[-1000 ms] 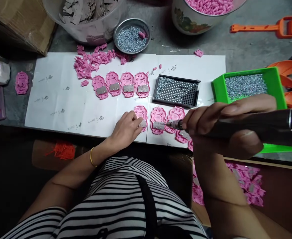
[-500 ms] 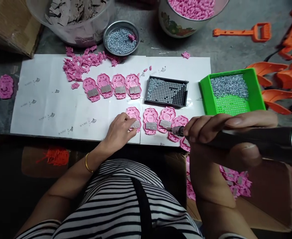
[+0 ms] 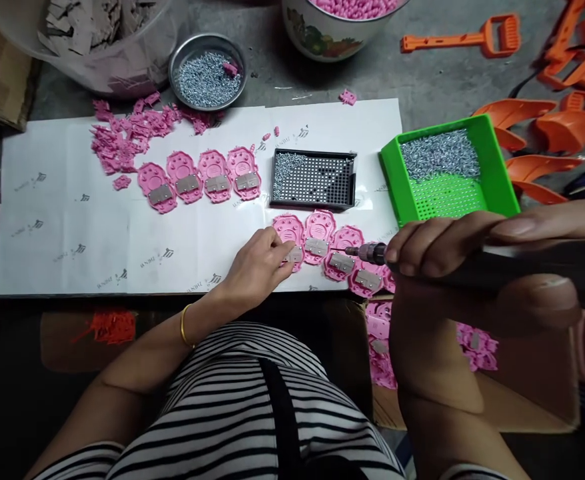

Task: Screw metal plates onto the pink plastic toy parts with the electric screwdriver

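Note:
My left hand point(image 3: 258, 268) pinches the lower part of a pink plastic shell point(image 3: 288, 228), thumb and forefinger on its grey metal plate. More shells of this kind run rightward in an overlapping row, among them a second shell point(image 3: 319, 229) and a third shell point(image 3: 348, 240), each with a plate across it. Wrapped in my right hand point(image 3: 477, 260) is a dark electric screwdriver point(image 3: 372, 253), held level and pointing left. Its thin bit ends by the right edge of the second shell's plate; whether it touches is unclear.
Behind the row are a black perforated tray point(image 3: 317, 197) and a green tray point(image 3: 505, 177), both with screws. Several plated shells point(image 3: 217, 167), a pink parts heap point(image 3: 122, 137) and a metal bowl point(image 3: 175, 73) of screws lie left. A cardboard box point(image 3: 527, 393) stands below right.
The row of shells has slid right along the white sheet, my left hand moving with it. The screwdriver has also shifted right, its bit now nearer the second shell. The head view has shifted slightly.

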Motion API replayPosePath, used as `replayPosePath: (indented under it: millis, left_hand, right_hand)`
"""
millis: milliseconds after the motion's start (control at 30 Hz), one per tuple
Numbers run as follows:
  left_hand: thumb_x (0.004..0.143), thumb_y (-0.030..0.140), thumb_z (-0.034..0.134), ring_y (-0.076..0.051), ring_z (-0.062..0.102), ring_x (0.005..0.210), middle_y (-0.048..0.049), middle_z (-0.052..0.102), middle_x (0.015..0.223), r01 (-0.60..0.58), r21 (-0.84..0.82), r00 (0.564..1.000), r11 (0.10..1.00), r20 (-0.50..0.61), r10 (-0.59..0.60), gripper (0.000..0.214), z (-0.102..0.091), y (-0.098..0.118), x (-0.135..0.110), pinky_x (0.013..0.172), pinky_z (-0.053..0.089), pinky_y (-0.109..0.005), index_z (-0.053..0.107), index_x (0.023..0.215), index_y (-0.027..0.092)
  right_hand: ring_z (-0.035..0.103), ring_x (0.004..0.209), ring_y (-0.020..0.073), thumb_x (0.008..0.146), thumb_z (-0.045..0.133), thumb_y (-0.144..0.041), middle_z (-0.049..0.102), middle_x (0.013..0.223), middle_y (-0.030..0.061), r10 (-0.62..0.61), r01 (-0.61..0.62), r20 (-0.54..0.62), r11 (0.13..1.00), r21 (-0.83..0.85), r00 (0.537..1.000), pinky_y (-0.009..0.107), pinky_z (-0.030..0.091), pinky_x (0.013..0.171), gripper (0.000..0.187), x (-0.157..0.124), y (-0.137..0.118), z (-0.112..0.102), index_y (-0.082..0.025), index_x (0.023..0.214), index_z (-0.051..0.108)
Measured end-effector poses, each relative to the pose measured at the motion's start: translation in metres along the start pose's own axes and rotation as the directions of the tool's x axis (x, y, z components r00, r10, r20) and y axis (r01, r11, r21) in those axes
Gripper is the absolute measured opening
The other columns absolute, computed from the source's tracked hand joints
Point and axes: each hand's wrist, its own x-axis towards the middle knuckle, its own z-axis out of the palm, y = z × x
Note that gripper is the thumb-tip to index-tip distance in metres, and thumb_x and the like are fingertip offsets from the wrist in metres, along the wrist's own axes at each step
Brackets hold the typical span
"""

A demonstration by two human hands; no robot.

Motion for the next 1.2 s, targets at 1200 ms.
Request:
replayPosePath:
  millis: [1200]
  left_hand:
    - [0.089, 0.016, 0.063, -0.017, 0.053, 0.078, -0.0055, 0.056, 0.086, 0.023, 0.035, 0.996, 0.999, -0.083, -0.020, 0.015, -0.001, 0.007, 0.000, 0.066, 0.053, -0.029, 0.067, 0.104, 0.012]
  right_hand:
    - [0.037, 0.033, 0.0083, 0.084, 0.065, -0.041, 0.041, 0.048, -0.0079, -0.268, 0.253, -0.207, 0.962, -0.099, 0.941, 0.021, 0.034, 0.031, 0.016, 0.086, 0.099, -0.002, -0.025, 0.084, 0.060]
